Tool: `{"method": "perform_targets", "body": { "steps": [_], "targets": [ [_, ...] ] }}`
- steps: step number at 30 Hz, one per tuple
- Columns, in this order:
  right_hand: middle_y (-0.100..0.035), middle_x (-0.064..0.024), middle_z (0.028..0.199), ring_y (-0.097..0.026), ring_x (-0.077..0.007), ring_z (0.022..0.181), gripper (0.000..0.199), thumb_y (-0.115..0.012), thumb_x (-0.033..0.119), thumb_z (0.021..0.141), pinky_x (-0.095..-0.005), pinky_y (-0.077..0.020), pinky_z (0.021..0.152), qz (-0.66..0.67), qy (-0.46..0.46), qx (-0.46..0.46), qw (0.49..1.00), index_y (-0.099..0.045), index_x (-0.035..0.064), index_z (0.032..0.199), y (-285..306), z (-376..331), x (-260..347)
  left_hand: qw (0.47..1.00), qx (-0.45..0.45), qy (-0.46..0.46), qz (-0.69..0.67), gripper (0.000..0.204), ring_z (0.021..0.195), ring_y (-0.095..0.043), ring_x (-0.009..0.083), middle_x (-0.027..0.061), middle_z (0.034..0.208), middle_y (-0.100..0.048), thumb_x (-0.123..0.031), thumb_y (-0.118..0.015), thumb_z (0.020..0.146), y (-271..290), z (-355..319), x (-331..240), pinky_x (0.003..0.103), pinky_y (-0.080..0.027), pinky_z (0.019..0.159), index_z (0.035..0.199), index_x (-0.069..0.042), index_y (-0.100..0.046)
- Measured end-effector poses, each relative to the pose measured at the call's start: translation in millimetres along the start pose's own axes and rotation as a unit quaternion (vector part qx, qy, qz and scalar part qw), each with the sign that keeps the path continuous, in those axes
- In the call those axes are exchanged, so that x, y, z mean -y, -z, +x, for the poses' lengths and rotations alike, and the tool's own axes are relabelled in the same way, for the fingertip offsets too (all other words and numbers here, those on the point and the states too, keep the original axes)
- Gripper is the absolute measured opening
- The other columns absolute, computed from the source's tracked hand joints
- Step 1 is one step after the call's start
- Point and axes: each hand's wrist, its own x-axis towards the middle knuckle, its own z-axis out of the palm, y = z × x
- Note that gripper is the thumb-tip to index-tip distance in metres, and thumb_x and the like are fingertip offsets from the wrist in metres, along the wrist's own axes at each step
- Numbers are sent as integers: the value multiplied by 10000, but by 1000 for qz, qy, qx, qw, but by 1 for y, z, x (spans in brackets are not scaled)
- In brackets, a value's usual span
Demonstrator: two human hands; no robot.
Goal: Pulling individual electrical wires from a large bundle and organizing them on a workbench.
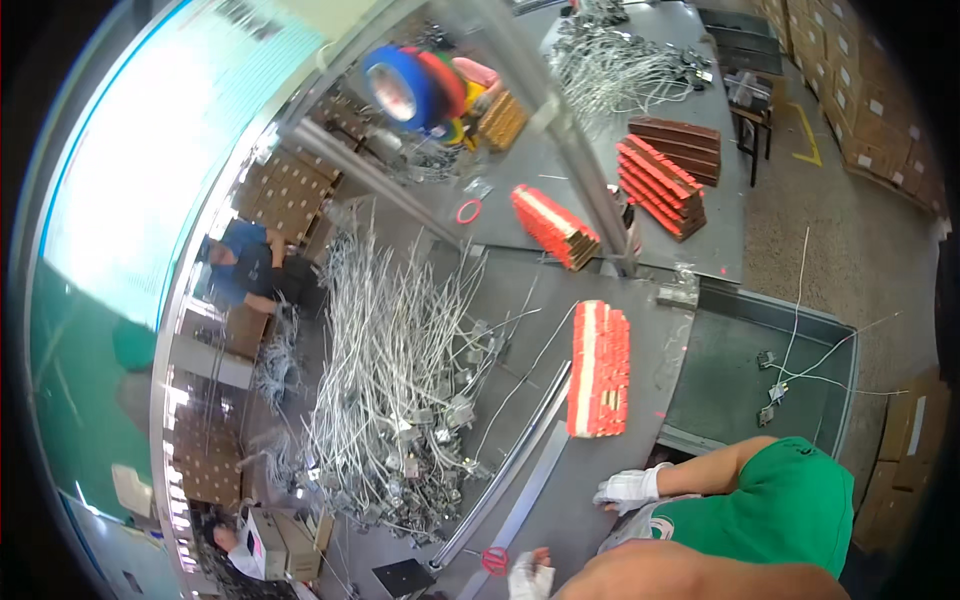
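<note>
From where I stand, the left hand (531, 578), in a white glove with fingertips bare, is at the bottom edge of the frame; I cannot tell whether it grips anything. Just left of it, a thin pinkish-red ring (495, 561) lies by a long flat silver strip (530, 497). The white-gloved right hand (628, 489) is low on the grey table (657, 335), right of centre, its grip likewise unclear to me. Above that hand, near but apart, lies a long red-and-white ridged stack (598, 370). Left of the stack spreads a heap of whitish cables with metal connectors (385, 400). Towards the right edge, a grey-green rectangular bin (715, 400) holds a few loose cables (775, 385). Farther off, upper left of centre, hangs a blue tape roll (392, 88).
</note>
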Motion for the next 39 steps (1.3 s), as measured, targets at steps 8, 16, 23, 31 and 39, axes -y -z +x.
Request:
{"method": "perform_targets", "body": {
  "steps": [8,16,23,31,39],
  "targets": [
    [-549,-154,958,-546,-355,881,254,-545,189,801,-439,-448,756,91,39,-102,990,-532,90,1035,-1,-4,-7,990,-105,-88,-26,221,776,-610,275,160,813,-607,-144,-606,731,61,73,-20,353,-472,697,926,-40,-615],
    [-552,-149,901,-558,-335,819,222,-534,146,809,-418,-463,717,36,27,-89,995,-546,87,1023,8,-15,5,963,-177,-194,60,215,789,-596,327,154,835,-602,-61,-605,709,121,53,-93,366,-474,687,923,-49,-596],
    [-602,-140,791,-578,-317,769,165,-570,149,764,-396,-471,700,-20,-117,-165,979,-609,82,910,-4,7,26,951,-243,-188,25,234,854,-565,316,124,890,-599,-72,-604,711,119,0,-10,369,-459,730,945,-70,-589],
    [-606,-144,747,-598,-281,697,165,-600,130,744,-342,-473,634,-76,18,-125,989,-614,61,894,27,155,116,937,-300,-59,-170,223,814,-611,252,129,884,-602,-25,-583,733,77,-87,67,315,-475,709,956,-42,-585],
    [-545,-121,868,-562,-311,761,335,-611,-29,648,-367,-463,631,-242,285,-260,890,-556,100,952,95,342,239,850,-352,-110,-377,231,832,-599,191,105,884,-596,-23,-554,794,100,-80,104,282,-462,728,1024,-12,-568]
  ]
}}
